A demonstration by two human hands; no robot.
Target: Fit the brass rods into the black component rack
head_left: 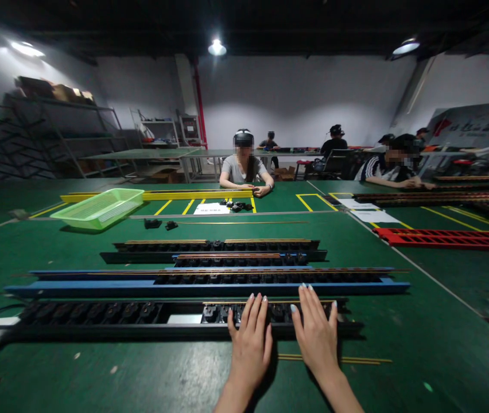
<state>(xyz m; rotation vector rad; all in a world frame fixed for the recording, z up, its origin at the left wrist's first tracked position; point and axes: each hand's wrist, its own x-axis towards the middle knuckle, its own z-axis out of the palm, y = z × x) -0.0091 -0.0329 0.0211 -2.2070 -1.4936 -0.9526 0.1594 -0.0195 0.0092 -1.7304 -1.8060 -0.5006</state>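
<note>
green table (98, 373), left hand (249, 344), right hand (317, 335) flat on black strip (98, 321)

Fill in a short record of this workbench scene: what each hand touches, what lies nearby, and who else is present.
left hand: flat, fingers spread, on the nearest black strip
right hand: flat on the same strip, beside the left
behind it: blue strip
by the right wrist: brass rods on the green table
far left: green basket
others: person seated opposite
</note>
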